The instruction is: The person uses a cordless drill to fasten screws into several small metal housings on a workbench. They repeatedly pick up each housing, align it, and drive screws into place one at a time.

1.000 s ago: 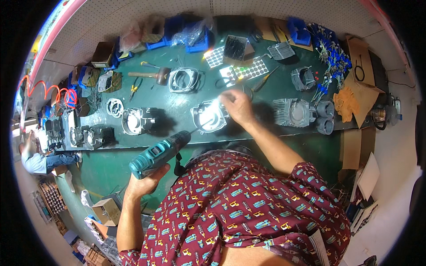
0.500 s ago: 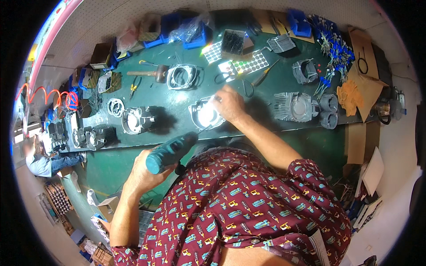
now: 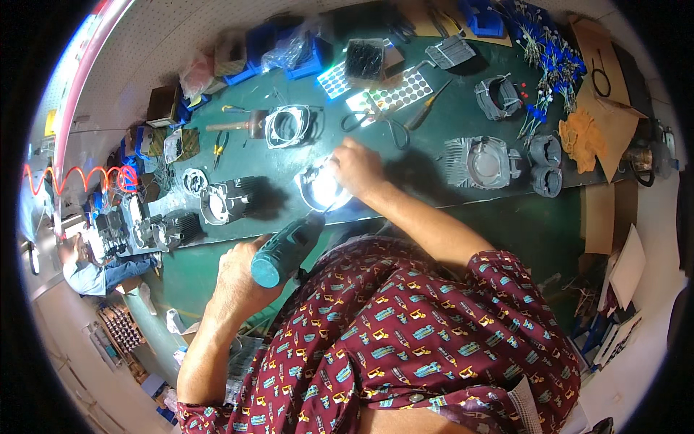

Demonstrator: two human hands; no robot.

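Note:
My left hand is wrapped round a teal cordless power driver. Its bit points away from me and meets the near right rim of a round metal housing, though glare blurs the exact contact. That housing lies near the front edge of the workbench, its inside lit brightly. My right hand is closed on the housing's right upper rim; the fingertips are partly lost in the light.
Left of it sits a finned housing, with another to the right. Beyond lie an open ring-shaped casting, a mallet, scissors, a screwdriver and a dark parts box. Orange gloves rest at right.
The whole view has shifted a little. The driver's body has swung to the right, while its bit stays at the housing rim. My right hand remains at the housing.

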